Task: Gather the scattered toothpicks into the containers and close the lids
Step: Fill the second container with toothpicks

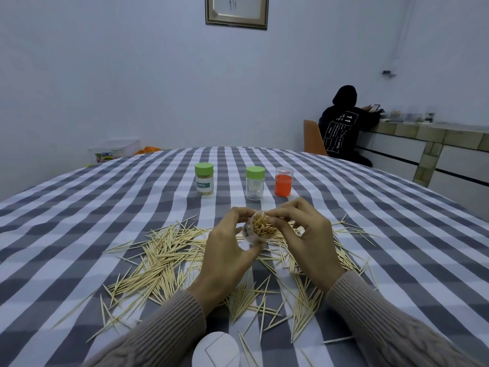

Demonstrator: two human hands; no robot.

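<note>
My left hand (pixel 227 250) grips a small clear container (pixel 260 229) full of toothpicks, its open mouth tilted toward me, above the table. My right hand (pixel 304 237) has its thumb and forefinger pinched at the container's rim, on the toothpick tips. Many loose toothpicks (pixel 161 258) lie scattered on the checked tablecloth around and under both hands. A white lid (pixel 216 349) lies near the front edge. Farther back stand a green-lidded jar full of toothpicks (pixel 204 180), a green-lidded nearly empty clear jar (pixel 255 182) and an orange container (pixel 284 181).
The grey and white checked tablecloth (pixel 79 207) covers a large round table. A person in a dark hooded top (pixel 344 125) sits at a counter at the back right, beside an orange chair (pixel 313 139). A white box (pixel 113 149) sits behind the table at the left.
</note>
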